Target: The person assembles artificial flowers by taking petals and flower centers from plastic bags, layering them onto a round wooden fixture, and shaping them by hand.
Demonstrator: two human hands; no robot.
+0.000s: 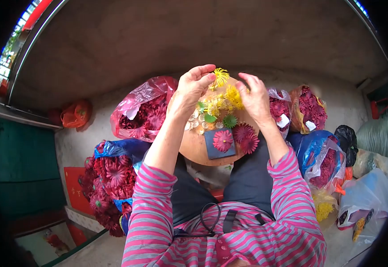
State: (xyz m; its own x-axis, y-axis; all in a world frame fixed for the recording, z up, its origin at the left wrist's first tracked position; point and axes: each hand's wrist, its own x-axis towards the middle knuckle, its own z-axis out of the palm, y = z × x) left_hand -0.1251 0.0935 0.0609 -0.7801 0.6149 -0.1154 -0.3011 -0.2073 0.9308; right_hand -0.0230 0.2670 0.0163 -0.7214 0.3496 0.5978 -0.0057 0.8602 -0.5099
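My left hand pinches a yellow artificial flower piece between thumb and fingers, above the far part of a round wooden table. To its right, my right hand has its fingers apart and hangs over the edge of a heap of yellow flower pieces. Nearer to me, a dark red flower with a small yellow centre rests on a dark square block. Two more dark red flowers lie to its right. Green leaf pieces and pale, clear pieces sit between.
Bags of dark red flowers stand on the floor: a pink bag and a blue bag on the left, several bags on the right. A yellow-filled bag is at lower right. A brown wall rises behind the table.
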